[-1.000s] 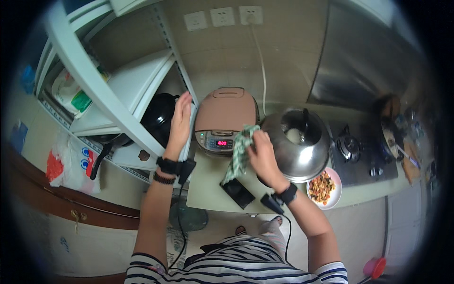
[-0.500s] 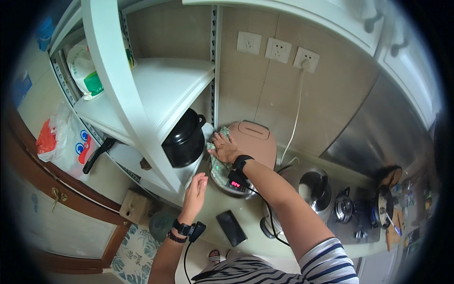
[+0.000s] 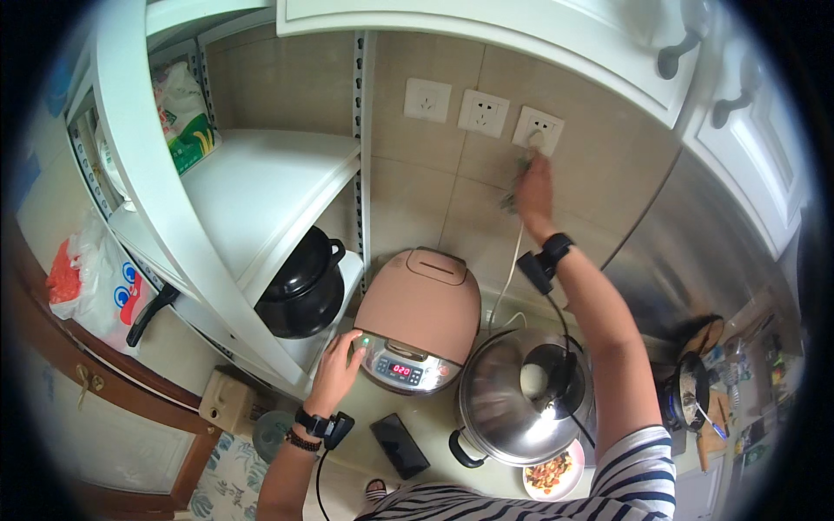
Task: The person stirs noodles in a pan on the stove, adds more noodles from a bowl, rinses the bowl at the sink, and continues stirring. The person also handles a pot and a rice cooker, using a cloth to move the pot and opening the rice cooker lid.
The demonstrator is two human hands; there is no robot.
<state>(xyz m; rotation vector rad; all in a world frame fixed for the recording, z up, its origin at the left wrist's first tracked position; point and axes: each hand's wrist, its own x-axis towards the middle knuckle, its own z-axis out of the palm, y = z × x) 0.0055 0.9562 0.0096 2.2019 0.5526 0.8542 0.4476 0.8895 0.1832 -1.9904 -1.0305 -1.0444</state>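
A pink rice cooker (image 3: 417, 300) with a lit display stands on the counter, lid down. My left hand (image 3: 334, 373) rests at its left front edge, fingers stretched toward the control panel (image 3: 404, 369). Up at the wall, my right hand (image 3: 534, 187) is at the right-hand socket, its fingers closed and a crumpled patterned cloth (image 3: 511, 201) showing at its left side. The fingertips meet a white plug (image 3: 537, 139) in that socket; whether they grip it is hard to see. From it a white cord (image 3: 509, 278) hangs down behind the cooker.
Right of the cooker stands a large steel pot (image 3: 499, 408) with a domed lid. A plate of chopped food (image 3: 553, 471) and a black phone (image 3: 400, 445) lie near the counter's front. A black pot (image 3: 304, 291) sits on the white shelf rack (image 3: 261, 174) at left.
My right hand has left the cooker lid with the cloth and gone up and right to the wall socket. My left hand has come to the cooker's front edge. The view has shifted.
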